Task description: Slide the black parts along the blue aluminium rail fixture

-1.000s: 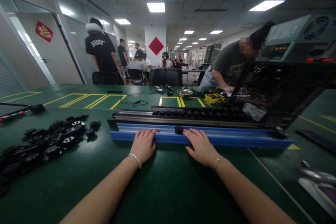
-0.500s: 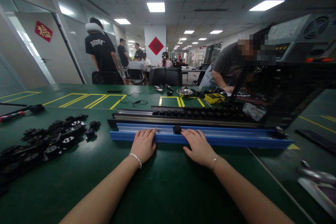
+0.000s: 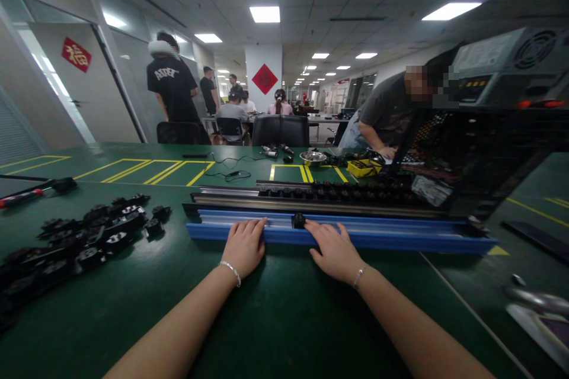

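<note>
A long blue rail (image 3: 400, 237) lies across the green table in front of me. A small black part (image 3: 299, 221) sits in its channel between my hands. My left hand (image 3: 244, 244) rests on the rail's near edge, left of the black part, fingers extended and holding nothing. My right hand (image 3: 333, 247) lies over the same edge, its fingertips touching the right side of the black part, fingers spread. Behind the blue rail are dark rails (image 3: 240, 204) with a row of black parts (image 3: 338, 190) on them.
Many black parts (image 3: 89, 237) lie in a pile at left, near a red-handled tool (image 3: 22, 196). Farther back are a metal bowl (image 3: 313, 158) and a yellow tray (image 3: 363, 167). An open computer case (image 3: 471, 148) stands at right; a person (image 3: 384, 109) leans beyond it.
The black part has turned slightly in the channel, and my right fingertips have shifted a little left with it. My left hand stays in place.
</note>
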`<state>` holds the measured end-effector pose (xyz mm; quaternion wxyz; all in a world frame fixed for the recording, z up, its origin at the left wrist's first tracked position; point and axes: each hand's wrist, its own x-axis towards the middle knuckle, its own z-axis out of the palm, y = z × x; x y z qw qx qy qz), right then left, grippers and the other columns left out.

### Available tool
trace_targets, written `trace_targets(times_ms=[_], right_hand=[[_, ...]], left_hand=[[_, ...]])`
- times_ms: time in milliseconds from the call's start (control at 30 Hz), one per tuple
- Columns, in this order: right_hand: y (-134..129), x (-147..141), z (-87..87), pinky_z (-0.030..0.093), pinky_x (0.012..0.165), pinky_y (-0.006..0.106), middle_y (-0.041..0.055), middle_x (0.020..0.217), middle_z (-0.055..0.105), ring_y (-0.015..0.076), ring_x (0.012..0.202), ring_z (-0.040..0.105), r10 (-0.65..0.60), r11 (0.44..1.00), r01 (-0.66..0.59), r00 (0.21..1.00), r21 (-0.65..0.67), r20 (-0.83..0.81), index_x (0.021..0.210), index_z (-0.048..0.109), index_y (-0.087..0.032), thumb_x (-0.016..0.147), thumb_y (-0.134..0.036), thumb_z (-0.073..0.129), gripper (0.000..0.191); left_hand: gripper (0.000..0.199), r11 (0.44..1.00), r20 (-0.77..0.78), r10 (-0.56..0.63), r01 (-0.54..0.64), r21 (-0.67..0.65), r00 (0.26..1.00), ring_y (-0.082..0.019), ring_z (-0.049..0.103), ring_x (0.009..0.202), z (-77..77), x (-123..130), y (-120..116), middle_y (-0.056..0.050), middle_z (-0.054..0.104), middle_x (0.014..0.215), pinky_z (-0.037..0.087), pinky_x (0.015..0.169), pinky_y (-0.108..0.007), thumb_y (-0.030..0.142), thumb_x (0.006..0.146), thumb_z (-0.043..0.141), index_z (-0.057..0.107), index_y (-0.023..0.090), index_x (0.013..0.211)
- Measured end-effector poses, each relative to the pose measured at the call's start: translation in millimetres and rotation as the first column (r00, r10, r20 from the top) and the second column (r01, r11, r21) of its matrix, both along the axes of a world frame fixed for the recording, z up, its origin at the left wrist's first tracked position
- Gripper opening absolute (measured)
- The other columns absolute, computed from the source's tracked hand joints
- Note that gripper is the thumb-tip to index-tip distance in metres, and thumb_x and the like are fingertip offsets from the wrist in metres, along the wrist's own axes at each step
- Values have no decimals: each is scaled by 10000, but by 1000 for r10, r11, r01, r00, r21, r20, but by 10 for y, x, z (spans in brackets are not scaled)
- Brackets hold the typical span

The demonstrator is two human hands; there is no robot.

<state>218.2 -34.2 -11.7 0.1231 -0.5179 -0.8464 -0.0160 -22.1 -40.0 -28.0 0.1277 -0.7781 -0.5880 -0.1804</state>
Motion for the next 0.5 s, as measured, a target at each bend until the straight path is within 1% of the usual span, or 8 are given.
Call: trace_targets(times_ms=[167, 233, 267, 367, 400, 500], right_hand=[[12, -58, 98, 137, 986, 620, 61, 1387, 391, 269, 1202, 379, -28, 996, 28, 1000, -83, 7, 1295, 389, -244, 755, -276, 439, 543], [23, -83, 119, 159, 980, 616, 67, 1379, 401, 275, 1187, 399, -40, 993, 39, 999, -108, -5, 1273, 414, -236, 753, -294, 446, 523], [26, -98, 117, 178, 983, 596, 73, 1372, 409, 273, 1181, 406, -42, 994, 41, 999, -106, -15, 1259, 430, -228, 754, -302, 449, 511], [21, -149, 60, 221, 1001, 489, 78, 1336, 452, 239, 1162, 428, -37, 999, 35, 997, -27, -62, 1211, 475, -203, 760, -286, 442, 460], [16, -165, 29, 215, 1007, 466, 77, 1324, 466, 230, 1156, 434, -45, 999, 46, 996, 11, -80, 1205, 480, -203, 761, -272, 438, 452], [-4, -195, -60, 152, 1033, 453, 76, 1305, 485, 217, 1154, 433, -52, 994, 63, 992, 93, -113, 1198, 481, -201, 760, -248, 430, 443]], left_hand=[[518, 1000, -1, 4, -4, -9, 1000, -220, 466, 1087, 8, 5, -4, -58, 555, 1212, 289, 969, -383, 252, 783, 459, 398, 228, 1297], [517, 1000, -4, 5, -5, -6, 1000, -219, 467, 1085, 11, 8, -5, -59, 556, 1208, 291, 969, -382, 248, 782, 460, 401, 225, 1296], [517, 1000, -5, 5, -6, -3, 1000, -219, 468, 1084, 11, 9, -5, -59, 557, 1204, 292, 968, -381, 246, 781, 462, 404, 222, 1294], [520, 1000, -10, 4, -4, 0, 1000, -220, 470, 1082, 7, 8, -1, -57, 563, 1199, 297, 964, -378, 249, 777, 472, 409, 218, 1292], [523, 1000, -11, 3, -3, 0, 1000, -221, 470, 1083, 4, 6, 1, -57, 563, 1199, 297, 964, -378, 252, 776, 475, 408, 218, 1293], [528, 1000, -10, 0, 0, 4, 1000, -222, 469, 1088, -5, -1, 6, -57, 562, 1205, 299, 964, -380, 254, 774, 478, 403, 222, 1296]])
